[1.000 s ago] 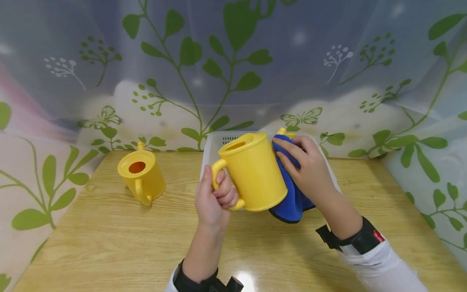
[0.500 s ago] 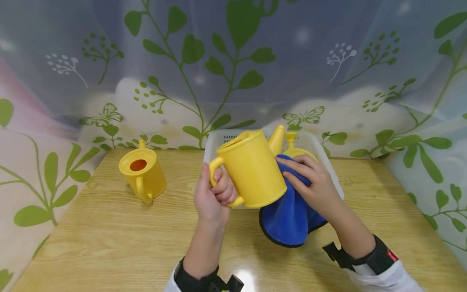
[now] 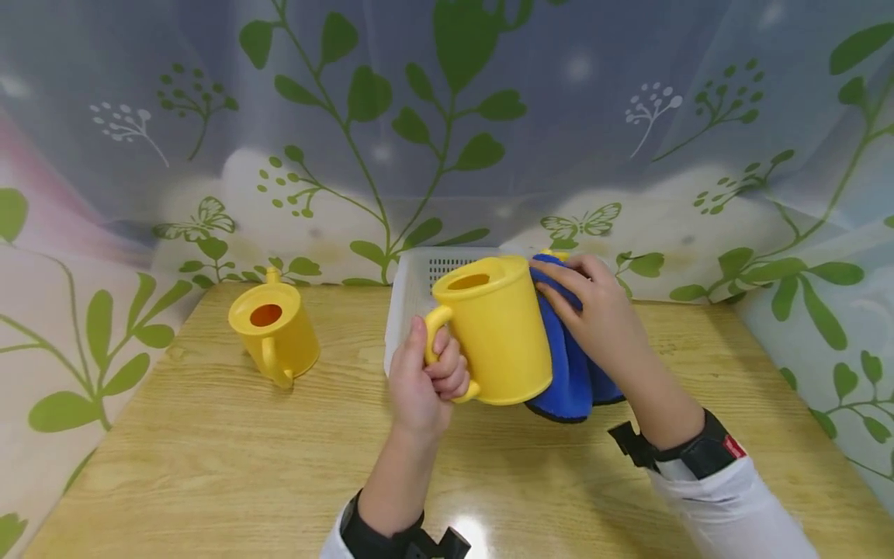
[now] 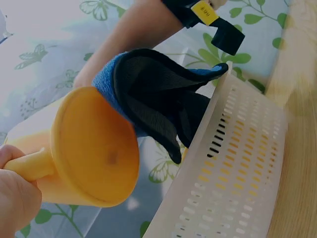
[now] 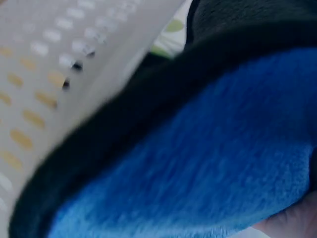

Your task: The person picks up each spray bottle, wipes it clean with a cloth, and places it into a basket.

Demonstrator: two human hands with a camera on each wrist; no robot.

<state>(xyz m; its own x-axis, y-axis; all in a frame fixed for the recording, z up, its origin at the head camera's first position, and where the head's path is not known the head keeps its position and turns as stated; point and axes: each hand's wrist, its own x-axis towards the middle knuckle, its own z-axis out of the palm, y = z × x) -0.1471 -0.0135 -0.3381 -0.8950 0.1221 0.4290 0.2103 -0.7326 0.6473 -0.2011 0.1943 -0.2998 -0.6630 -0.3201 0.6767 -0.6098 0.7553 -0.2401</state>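
Note:
My left hand (image 3: 427, 379) grips a yellow watering can (image 3: 499, 334) by its handle, holding it tilted over the front of the white basket. A blue cloth (image 3: 567, 376) with black edging covers the can's spout side. My right hand (image 3: 602, 318) holds this cloth against the spout, which is hidden beneath it. In the left wrist view the can's round base (image 4: 99, 148) faces the camera, and the cloth's dark underside (image 4: 148, 89) hangs beside the basket rim. Blue pile fills most of the right wrist view, with a bit of the right hand at the lower corner.
A second yellow watering can (image 3: 279, 330) stands upright on the wooden table (image 3: 230, 466) at the left. Behind the hands is a white perforated basket (image 4: 247, 148), with yellow showing through its holes. A leaf-patterned curtain (image 3: 433, 186) rises along the table's back edge.
My right hand slid the cloth down, baring the spout half a second ago, then moved back up over it. The held can shifted slightly right and its opening turned more into view.

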